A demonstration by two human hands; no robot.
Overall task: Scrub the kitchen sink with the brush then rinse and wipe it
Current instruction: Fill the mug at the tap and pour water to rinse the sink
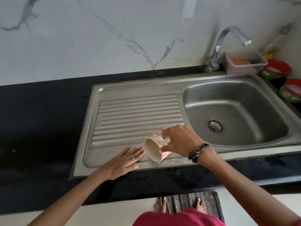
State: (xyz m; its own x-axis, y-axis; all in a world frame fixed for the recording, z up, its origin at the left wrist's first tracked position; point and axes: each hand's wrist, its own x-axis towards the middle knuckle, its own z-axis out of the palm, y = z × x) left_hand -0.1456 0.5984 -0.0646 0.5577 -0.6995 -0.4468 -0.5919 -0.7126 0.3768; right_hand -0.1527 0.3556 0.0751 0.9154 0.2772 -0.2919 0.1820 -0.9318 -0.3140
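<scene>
A steel sink [192,98] with a ribbed drainboard [136,115] on the left and a basin with a drain [214,126] on the right is set in a black counter. My right hand [179,141] grips a cream mug with red flowers [154,147], tipped on its side with the mouth facing me over the drainboard's front edge. A few white droplets lie on the rim below the mug. My left hand [123,162] rests flat, fingers spread, on the drainboard's front left. No brush is visible.
A chrome tap [228,39] stands behind the basin. Beside it sits a clear plastic box [244,64] holding an orange sponge. Two red-lidded green tubs [276,69] [291,90] stand at the right. A black counter [40,128] stretches left. My bare feet stand on a mat [187,203].
</scene>
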